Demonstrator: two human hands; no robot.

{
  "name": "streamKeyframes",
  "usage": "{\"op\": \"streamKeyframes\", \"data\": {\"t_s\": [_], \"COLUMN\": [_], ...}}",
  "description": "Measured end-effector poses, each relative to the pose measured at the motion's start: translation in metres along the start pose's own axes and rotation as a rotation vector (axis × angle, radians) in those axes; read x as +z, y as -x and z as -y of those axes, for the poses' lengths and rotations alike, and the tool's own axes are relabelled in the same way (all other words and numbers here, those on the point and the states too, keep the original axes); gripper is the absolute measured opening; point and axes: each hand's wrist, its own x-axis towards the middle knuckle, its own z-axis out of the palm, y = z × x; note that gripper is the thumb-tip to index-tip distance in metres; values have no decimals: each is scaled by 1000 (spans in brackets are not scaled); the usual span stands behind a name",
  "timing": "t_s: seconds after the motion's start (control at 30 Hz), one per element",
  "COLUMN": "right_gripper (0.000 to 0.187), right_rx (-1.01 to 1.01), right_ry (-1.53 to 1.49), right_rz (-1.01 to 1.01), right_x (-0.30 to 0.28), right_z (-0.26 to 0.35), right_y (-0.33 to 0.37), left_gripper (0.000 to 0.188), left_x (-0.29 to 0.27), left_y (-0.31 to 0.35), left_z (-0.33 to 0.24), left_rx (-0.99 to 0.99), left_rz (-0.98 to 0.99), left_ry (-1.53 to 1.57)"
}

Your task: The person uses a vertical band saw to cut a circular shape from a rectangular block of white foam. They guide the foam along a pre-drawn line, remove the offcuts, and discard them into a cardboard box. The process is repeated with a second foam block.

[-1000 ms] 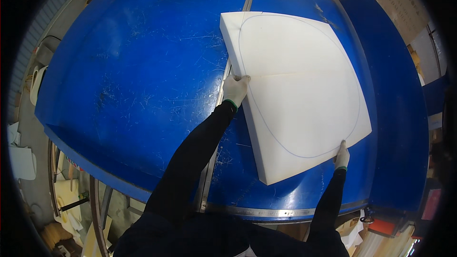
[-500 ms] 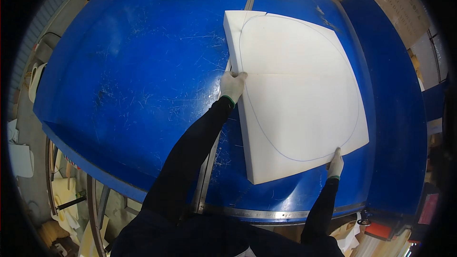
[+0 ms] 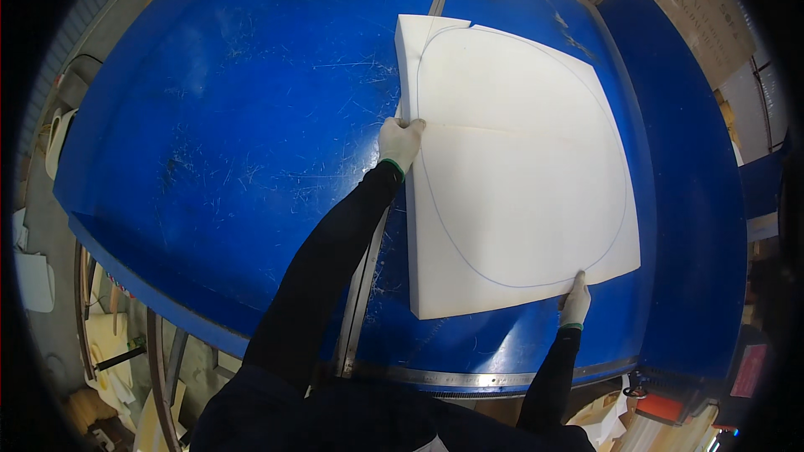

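A thick white foam block [image 3: 519, 176] lies flat on the blue table [image 3: 251, 117], with a rounded blue outline drawn on its top face. A short cut shows at its far edge, where that edge meets a thin vertical line. My left hand [image 3: 400, 142], in a white glove, grips the block's left side, thumb on top and fingers down the side. At the near right edge, my gloved right hand [image 3: 575, 300] holds the block with its thumb on top; its other fingers are mostly hidden.
A metal strip [image 3: 360, 310] crosses the table from near to far, partly under the block. Another metal strip [image 3: 469, 377] runs along the near edge. A blue panel [image 3: 699, 184] borders the right side. Foam scraps [image 3: 109, 351] lie below at the left.
Both hands have shifted the foam block left, turning it slightly clockwise. The cut at its far edge looks a bit wider.
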Motion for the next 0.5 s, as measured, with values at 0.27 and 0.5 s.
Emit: {"op": "streamKeyframes", "data": {"t_s": [0.27, 0.5], "right_gripper": [53, 52], "right_rx": [9, 27], "right_ry": [18, 2], "right_rz": [13, 3], "right_x": [9, 18], "right_z": [11, 16], "right_y": [26, 48], "left_gripper": [44, 43], "left_x": [-2, 2], "left_y": [-13, -32], "left_z": [-2, -3], "left_rx": [29, 35], "left_rz": [-26, -51], "left_ry": [13, -36]}}
